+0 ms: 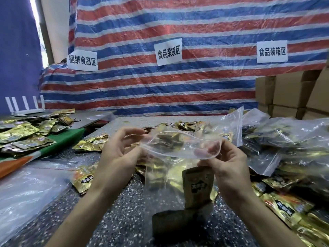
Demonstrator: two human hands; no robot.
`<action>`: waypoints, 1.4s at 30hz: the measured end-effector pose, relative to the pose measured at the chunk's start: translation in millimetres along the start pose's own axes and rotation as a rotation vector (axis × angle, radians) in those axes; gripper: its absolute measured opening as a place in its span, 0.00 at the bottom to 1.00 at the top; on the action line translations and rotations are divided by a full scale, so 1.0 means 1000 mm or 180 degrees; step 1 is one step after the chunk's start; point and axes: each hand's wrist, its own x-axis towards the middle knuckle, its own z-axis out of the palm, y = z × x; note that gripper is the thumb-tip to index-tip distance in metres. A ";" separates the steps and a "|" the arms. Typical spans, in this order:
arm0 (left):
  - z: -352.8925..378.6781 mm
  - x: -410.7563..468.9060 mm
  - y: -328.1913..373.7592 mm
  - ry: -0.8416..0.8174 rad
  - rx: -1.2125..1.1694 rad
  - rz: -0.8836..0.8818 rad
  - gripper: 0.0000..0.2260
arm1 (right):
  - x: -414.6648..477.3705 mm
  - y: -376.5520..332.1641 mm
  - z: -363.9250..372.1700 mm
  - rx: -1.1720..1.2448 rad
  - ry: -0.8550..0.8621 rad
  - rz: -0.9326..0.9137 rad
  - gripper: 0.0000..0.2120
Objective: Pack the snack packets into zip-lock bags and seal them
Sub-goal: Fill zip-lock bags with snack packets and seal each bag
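Striped tarpaulin [178,90] hangs behind the speckled table [124,211]. Above it I watch both hands hold a zip-lock bag [178,150] with its mouth open. The left hand [119,152] pinches one rim, the right hand [227,166] the other, fingertips inside. A brown packet [197,182] sits in the bag. I judge the film light, limp and slippery, best gripped at the stiffer zip strip.

Clear zip-lock bag [178,157] held upright, mouth open, snack packets [197,186] inside.
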 end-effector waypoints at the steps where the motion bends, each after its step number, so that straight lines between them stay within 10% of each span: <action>1: -0.002 -0.002 -0.002 -0.0092 -0.0037 -0.0021 0.14 | 0.000 0.000 0.001 -0.0032 0.0030 -0.0023 0.14; 13: 0.001 0.003 0.004 0.0079 -0.0222 0.0196 0.10 | 0.009 -0.017 -0.011 0.0604 -0.0869 0.0471 0.25; 21: -0.005 0.003 0.003 0.0112 -0.0476 0.0263 0.19 | 0.006 -0.016 -0.008 0.0881 -0.0726 0.0505 0.12; 42: 0.007 0.011 -0.011 0.0387 -0.0644 0.0882 0.17 | 0.004 -0.032 -0.017 0.0349 -0.0479 -0.0117 0.23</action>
